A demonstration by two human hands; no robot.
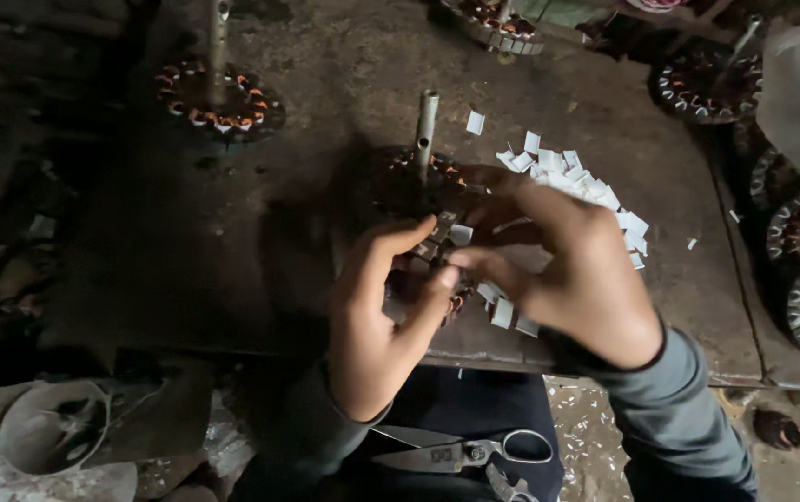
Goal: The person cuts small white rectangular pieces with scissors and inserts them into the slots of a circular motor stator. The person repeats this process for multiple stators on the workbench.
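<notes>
Hands meet over the wound stator [418, 200] at the near middle of the desk [260, 242]. Your left hand [376, 316] curls from the near side, thumb and forefinger apart around its rim. Your right hand [572, 274] reaches in from the right, fingertips pinched on a small white paper slip [460, 234] at the stator's near edge. The stator lies flat, its metal shaft [426, 125] standing upright, tilted slightly towards the far side. A heap of white paper slips [572, 181] lies just right of it, partly under your right hand. Left of the stator the desk is bare up to another stator [218, 102] at the far left. Scissors [469, 454] rest on your lap, just past the near desk edge.
</notes>
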